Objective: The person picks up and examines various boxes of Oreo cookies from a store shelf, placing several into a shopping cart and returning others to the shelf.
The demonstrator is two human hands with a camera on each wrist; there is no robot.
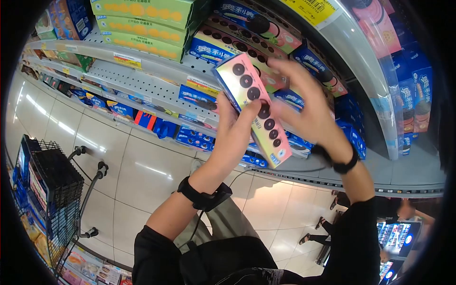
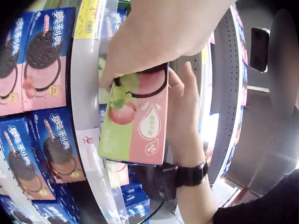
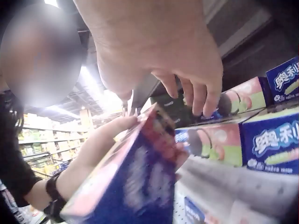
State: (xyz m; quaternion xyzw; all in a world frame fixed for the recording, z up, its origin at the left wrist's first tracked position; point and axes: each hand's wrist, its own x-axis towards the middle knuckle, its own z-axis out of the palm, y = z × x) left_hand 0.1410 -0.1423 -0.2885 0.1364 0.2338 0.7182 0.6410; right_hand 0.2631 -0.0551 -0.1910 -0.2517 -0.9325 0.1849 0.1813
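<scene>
A long pink, green and blue cookie box (image 1: 254,107) is tilted in front of the shelf, gripped by the left hand (image 1: 232,135), its thumb across the printed side. The right hand (image 1: 308,107) is beside the box with its fingers spread, blurred in the head view. In the right wrist view the right hand (image 3: 159,51) hangs above the box (image 3: 135,182), fingers bent downward and apart from it. The left wrist view shows the box's peach-and-grape face (image 2: 133,116) below the left hand (image 2: 163,32), with the right hand (image 2: 183,102) behind it.
Shelves (image 1: 133,80) hold green boxes (image 1: 142,38) and blue cookie boxes (image 1: 213,50). A clear plastic shelf edge (image 1: 380,90) curves along the right. At the lower left stands a black wire cart (image 1: 57,190) with goods inside. Other people's legs (image 1: 323,225) show at the lower right.
</scene>
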